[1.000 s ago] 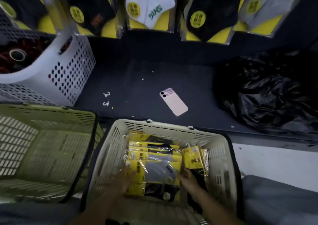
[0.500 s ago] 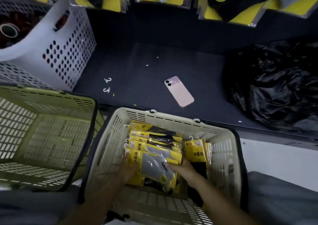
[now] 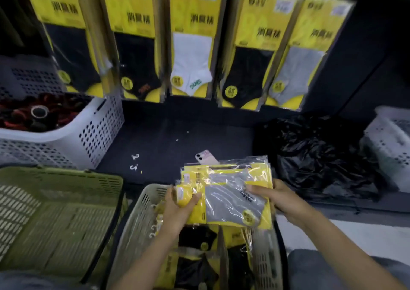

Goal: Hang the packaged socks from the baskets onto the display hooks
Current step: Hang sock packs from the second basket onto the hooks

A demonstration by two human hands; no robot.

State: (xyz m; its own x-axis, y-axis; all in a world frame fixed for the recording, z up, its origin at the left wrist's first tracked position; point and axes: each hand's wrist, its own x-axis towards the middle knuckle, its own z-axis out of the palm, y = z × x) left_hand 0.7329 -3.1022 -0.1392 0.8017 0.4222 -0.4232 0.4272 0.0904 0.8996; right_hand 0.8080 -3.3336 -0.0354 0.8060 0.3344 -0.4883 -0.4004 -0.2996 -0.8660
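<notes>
The left hand [image 3: 177, 210] and right hand [image 3: 281, 201] both grip one stack of sock packs [image 3: 230, 192] over one cream basket [image 3: 142, 212]; five hanging rows [image 3: 190, 45] behind.

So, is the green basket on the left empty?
Empty, as far as visible: the green basket shows only its bare slatted floor and walls, nothing lying inside.

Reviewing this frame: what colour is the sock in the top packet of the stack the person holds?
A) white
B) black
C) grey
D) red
C: the stack of sock packets, gripped by the left hand and the right hand above the beige basket, has a grey sock on yellow card on top.
</notes>
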